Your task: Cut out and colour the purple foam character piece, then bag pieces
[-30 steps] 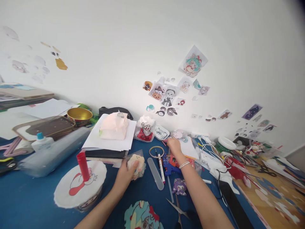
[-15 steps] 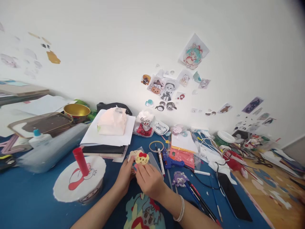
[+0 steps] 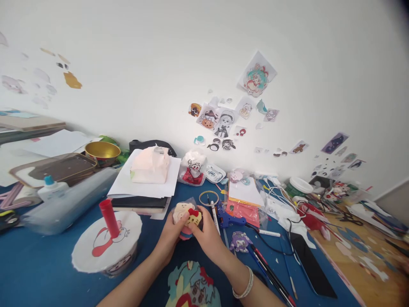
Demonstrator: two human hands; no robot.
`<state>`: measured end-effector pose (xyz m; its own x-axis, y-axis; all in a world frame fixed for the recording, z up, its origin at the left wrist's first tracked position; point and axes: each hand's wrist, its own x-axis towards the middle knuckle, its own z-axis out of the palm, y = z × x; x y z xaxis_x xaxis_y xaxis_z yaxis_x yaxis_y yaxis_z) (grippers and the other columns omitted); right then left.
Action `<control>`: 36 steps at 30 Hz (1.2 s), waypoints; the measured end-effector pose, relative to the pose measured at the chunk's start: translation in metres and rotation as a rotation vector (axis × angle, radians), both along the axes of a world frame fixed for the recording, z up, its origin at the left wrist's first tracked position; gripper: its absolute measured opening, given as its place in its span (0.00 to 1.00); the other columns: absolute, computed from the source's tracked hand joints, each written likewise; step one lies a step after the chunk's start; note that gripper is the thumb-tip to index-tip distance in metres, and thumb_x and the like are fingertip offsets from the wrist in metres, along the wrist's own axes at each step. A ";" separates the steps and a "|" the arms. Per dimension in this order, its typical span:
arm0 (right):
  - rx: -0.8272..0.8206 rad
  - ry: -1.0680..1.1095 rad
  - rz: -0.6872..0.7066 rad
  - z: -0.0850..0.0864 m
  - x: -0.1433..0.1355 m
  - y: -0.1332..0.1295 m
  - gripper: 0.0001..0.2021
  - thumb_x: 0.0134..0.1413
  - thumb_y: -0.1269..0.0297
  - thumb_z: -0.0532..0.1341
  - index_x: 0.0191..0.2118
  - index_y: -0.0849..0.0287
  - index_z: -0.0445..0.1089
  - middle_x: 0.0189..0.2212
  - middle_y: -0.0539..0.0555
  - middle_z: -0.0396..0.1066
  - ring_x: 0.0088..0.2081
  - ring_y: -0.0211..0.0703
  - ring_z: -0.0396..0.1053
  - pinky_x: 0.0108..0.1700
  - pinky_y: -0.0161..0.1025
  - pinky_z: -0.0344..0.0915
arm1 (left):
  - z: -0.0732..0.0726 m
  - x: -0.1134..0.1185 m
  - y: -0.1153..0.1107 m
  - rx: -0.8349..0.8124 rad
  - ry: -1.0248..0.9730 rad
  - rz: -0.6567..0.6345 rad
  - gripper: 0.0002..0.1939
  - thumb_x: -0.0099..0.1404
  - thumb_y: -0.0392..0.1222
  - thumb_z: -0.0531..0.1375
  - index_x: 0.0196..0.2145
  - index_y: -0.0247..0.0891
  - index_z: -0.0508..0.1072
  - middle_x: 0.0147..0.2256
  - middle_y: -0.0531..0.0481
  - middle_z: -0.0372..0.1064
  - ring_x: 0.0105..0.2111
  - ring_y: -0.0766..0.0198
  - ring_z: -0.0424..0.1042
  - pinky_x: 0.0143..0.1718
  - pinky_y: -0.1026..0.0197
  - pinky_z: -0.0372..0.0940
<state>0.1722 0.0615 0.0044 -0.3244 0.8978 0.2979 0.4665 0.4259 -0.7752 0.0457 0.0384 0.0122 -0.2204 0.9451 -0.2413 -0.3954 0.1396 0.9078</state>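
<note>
Both of my hands meet over the blue table around a small bundle of flat cartoon pieces. On top is a yellow cat-face cutout with a red bow (image 3: 194,217), overlapping a cream-coloured character cutout (image 3: 180,209). My left hand (image 3: 168,234) grips the bundle from the left, its thumb pressed on the front. My right hand (image 3: 209,238) closes on the right edge, thumb near the cat face. A pink and blue edge shows beneath; the fingers behind the pieces are hidden. Below the hands lies a larger teal and red character cutout (image 3: 194,283).
A white-topped tub (image 3: 83,243) with a red tube (image 3: 109,217) on it stands left. To the right are a blue glue gun (image 3: 228,217), a purple character piece (image 3: 240,241), pens (image 3: 268,273) and a black phone (image 3: 313,266). A tissue pack (image 3: 150,166) sits behind on papers.
My right hand has shifted from in front of the pieces to their right edge, uncovering more of them. My left thumb now lies across the front of the bundle.
</note>
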 end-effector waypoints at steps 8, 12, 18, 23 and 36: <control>0.172 -0.196 0.014 0.011 -0.011 -0.006 0.38 0.48 0.72 0.58 0.64 0.66 0.41 0.58 0.67 0.53 0.61 0.57 0.48 0.60 0.56 0.50 | -0.005 -0.006 0.006 0.126 0.266 -0.050 0.39 0.47 0.53 0.66 0.52 0.35 0.57 0.42 0.41 0.69 0.37 0.55 0.72 0.31 0.60 0.69; 0.012 -0.094 0.081 -0.002 -0.001 0.000 0.49 0.41 0.71 0.63 0.65 0.64 0.33 0.62 0.66 0.46 0.62 0.55 0.46 0.61 0.53 0.49 | -0.008 -0.011 0.007 0.237 0.377 -0.082 0.45 0.43 0.48 0.68 0.55 0.34 0.52 0.43 0.43 0.68 0.41 0.54 0.71 0.46 0.54 0.65; -0.181 0.119 0.255 0.005 0.032 0.016 0.26 0.47 0.76 0.53 0.55 0.56 0.59 0.53 0.55 0.65 0.54 0.43 0.63 0.57 0.44 0.57 | -0.012 -0.010 0.004 0.303 0.497 -0.213 0.46 0.44 0.41 0.67 0.59 0.40 0.52 0.45 0.45 0.68 0.43 0.55 0.70 0.49 0.52 0.63; -0.159 0.130 0.115 0.011 0.035 0.027 0.09 0.52 0.67 0.55 0.38 0.58 0.71 0.33 0.51 0.73 0.37 0.43 0.69 0.43 0.40 0.65 | -0.022 -0.008 0.007 0.261 0.589 -0.234 0.56 0.45 0.43 0.66 0.63 0.36 0.37 0.51 0.39 0.64 0.46 0.54 0.68 0.51 0.50 0.60; -0.369 0.368 -0.111 0.001 0.030 0.039 0.25 0.48 0.40 0.55 0.32 0.61 0.72 0.25 0.54 0.72 0.27 0.44 0.70 0.18 0.33 0.63 | -0.029 -0.001 0.000 0.423 0.735 -0.031 0.34 0.51 0.40 0.64 0.55 0.41 0.60 0.60 0.41 0.53 0.61 0.52 0.51 0.60 0.50 0.48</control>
